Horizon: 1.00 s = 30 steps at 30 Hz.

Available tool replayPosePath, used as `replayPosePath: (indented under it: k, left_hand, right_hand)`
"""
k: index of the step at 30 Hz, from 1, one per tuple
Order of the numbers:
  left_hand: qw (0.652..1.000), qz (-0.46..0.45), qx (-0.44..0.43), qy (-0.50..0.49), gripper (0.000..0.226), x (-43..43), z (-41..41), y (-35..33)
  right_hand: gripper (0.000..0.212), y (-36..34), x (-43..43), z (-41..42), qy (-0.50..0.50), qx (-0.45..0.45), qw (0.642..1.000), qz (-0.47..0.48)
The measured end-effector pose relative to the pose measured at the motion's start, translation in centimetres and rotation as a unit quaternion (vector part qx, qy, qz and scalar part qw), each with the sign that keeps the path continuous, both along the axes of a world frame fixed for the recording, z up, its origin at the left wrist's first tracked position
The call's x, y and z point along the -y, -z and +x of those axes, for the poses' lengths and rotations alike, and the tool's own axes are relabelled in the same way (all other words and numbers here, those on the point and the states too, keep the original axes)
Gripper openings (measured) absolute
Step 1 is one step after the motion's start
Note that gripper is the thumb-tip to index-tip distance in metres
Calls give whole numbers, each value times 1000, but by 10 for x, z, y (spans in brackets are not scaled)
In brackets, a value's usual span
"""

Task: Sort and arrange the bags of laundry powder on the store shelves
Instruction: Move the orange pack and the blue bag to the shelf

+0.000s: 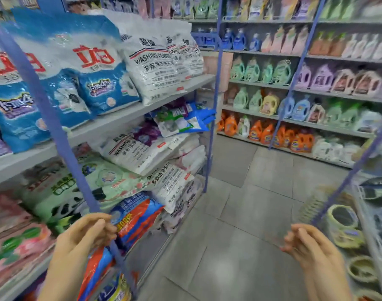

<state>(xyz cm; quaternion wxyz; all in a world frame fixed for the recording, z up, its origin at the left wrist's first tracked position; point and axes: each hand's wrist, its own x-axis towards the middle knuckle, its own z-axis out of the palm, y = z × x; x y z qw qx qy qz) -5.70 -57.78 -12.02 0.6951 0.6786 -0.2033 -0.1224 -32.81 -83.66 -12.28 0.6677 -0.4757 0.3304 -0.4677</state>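
Head view: L hand (83, 237) & R hand (309, 246) both raised in front, fingers loosely curled, nothing held. L fingertips (103, 227) just beside orange-blue bag (140, 216) on low shelf. Upper shelf (120, 119): blue-white powder bags (94, 68) upright, white "WASHING POWDER" bags (155, 66) just to their right. Shelf below: more white bags (131, 153) lying flat in a heap, w/ purple bag (146, 132) on top. Detergent bottles (294, 131) on far shelves.

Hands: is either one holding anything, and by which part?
Nothing is held. The left hand and right hand are loosely curled and empty.
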Motion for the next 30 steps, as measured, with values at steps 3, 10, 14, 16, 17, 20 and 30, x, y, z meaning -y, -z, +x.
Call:
replayPosePath:
  k: [3,10,14,16,17,20,30]
  left_hand:
    - [1000,7,-20,-5,21,46,20,14]
    - [1000,-9,-27,-6,23,151,85,28]
    - [999,-17,-26,-22,23,209,130,26]
    - [999,-22,-29,-20,24,236,151,23]
    - [999,-19,-38,-22,24,249,160,21]
    - [999,-14,-46,-25,27,282,187,15]
    - [969,-20,-38,-242,21,354,225,42]
  right_hand:
    - [60,7,39,3,15,-4,1000,13]
    - [64,15,148,61,19,-16,999,21]
    - [60,10,221,112,2,-21,1000,24]
    - [59,8,254,138,-1,-20,1000,11]
    - [57,9,269,150,1,-25,1000,3]
    - [43,10,311,191,-5,-27,1000,-2]
    - [26,25,473,363,-175,-91,980,-40]
